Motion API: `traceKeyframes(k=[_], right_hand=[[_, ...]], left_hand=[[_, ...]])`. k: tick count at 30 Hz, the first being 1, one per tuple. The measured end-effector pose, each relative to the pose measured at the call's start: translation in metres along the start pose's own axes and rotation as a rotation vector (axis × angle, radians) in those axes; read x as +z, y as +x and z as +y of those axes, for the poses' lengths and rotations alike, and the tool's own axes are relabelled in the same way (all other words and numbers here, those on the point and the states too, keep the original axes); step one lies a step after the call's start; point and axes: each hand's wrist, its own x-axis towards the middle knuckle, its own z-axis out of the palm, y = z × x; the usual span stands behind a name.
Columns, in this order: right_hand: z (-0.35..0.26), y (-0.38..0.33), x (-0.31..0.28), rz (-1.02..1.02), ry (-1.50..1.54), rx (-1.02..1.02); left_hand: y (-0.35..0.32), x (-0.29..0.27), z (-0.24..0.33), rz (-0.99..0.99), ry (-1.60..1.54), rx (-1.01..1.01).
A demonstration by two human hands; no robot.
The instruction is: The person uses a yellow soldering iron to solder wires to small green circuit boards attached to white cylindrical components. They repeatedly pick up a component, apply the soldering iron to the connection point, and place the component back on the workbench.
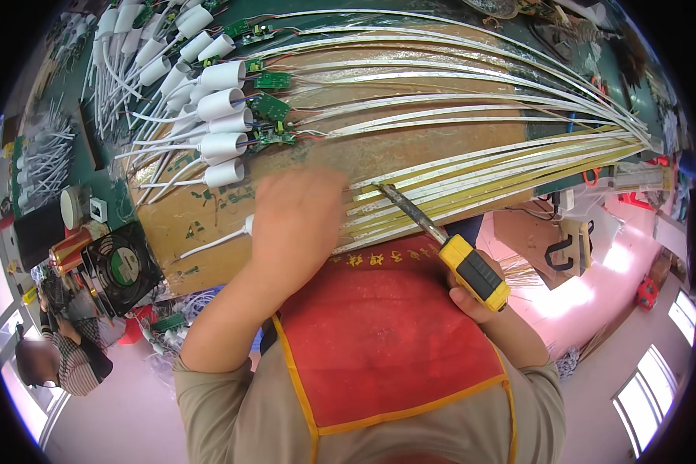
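My right hand (479,290) is closed around the yellow and black handle of a soldering iron (472,271). The iron's dark metal tip lies over the left ends of a bundle of white and yellow LED strips (456,185). My left hand (298,213) is over the board, just left of those strip ends; its fingers are smeared by motion. Beside its wrist, a white plastic lamp cap (248,224) with a white cable is partly hidden. Whether the left hand grips anything does not show.
Several white lamp caps (225,173) with cables and green circuit boards (271,106) wired to LED strips lie on the brown work board (201,271). A black fan (121,268) stands at the left edge. Another person (73,356) is at lower left.
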Motion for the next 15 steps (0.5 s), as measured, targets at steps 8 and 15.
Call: traceKeyframes(k=[8,15], right_hand=[[0.0009,-0.0009,0.0012,-0.002,-0.028,-0.015],[-0.0002,0.0009,-0.0008,-0.010,-0.062,-0.028]], left_hand=[[-0.0002,0.0005,-0.0005,-0.009,-0.010,-0.005],[-0.0009,0.0056,0.0030,0.021,-0.041,-0.060]])
